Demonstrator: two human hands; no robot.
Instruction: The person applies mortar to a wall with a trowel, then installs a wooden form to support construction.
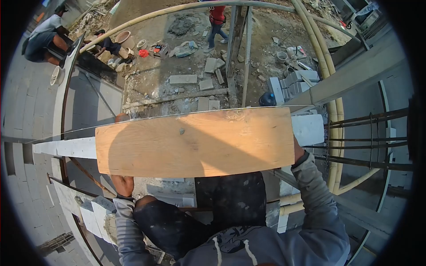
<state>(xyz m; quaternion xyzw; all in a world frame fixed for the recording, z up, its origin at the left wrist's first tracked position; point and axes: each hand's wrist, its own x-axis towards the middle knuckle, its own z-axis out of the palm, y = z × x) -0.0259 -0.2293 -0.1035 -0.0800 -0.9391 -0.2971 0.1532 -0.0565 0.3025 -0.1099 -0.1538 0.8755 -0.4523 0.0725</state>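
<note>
Over the white ledge (66,148), left hand (122,184) and right hand (299,150) flank the wooden board (191,144). I cannot tell whether the hidden fingers grip. Even support suits it best.

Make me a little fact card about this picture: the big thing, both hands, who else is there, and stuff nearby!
Big thing: wooden board, sunny and shadowy in patches
Left hand: at the board's left end, partly hidden under it
Right hand: at the board's right end, partly hidden
Beyond both ends: white blocks stick out
Other people: someone in a red top; someone in a pale top, upper left
Nearby: blue jug; bamboo pole across the top
</note>
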